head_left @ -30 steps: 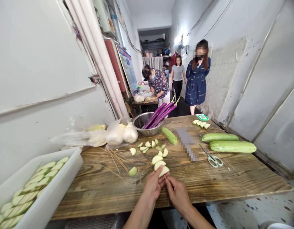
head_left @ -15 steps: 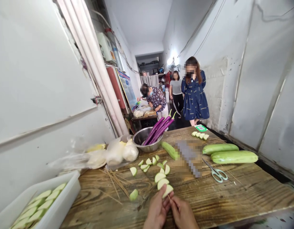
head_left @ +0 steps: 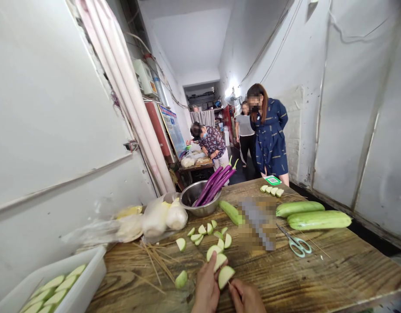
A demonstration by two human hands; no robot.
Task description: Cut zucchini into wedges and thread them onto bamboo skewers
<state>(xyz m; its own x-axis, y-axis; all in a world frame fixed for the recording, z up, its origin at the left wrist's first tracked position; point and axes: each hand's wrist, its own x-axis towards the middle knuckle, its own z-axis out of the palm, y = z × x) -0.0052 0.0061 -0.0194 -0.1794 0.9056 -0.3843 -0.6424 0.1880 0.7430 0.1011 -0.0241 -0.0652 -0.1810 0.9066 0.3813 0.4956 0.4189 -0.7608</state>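
Note:
My left hand (head_left: 206, 282) is closed around half-round slices of zucchini (head_left: 220, 262), its thumb laid along them. The slices stand in a row on a thin wooden skewer that is mostly hidden. The nearest slice (head_left: 225, 277) sits apart from the others, towards me. Fingers of my right hand (head_left: 247, 298) pinch the skewer's end just below that slice. Loose zucchini pieces (head_left: 197, 238) lie beyond my hands, and a single end piece (head_left: 181, 279) rests to the left.
Bare skewers (head_left: 159, 261) lie left of my hands. A white tub (head_left: 97, 265) holds zucchini slices. Farther back are a steel bowl (head_left: 203, 211) of eggplants, bagged white vegetables (head_left: 161, 217), a blurred knife (head_left: 257, 221), scissors (head_left: 299, 246) and whole zucchinis (head_left: 319, 220). People stand beyond the table.
The nearest slice now stands farther from the others. My right hand has shifted slightly down and left. A person in a blue dress has come closer and leans towards the table.

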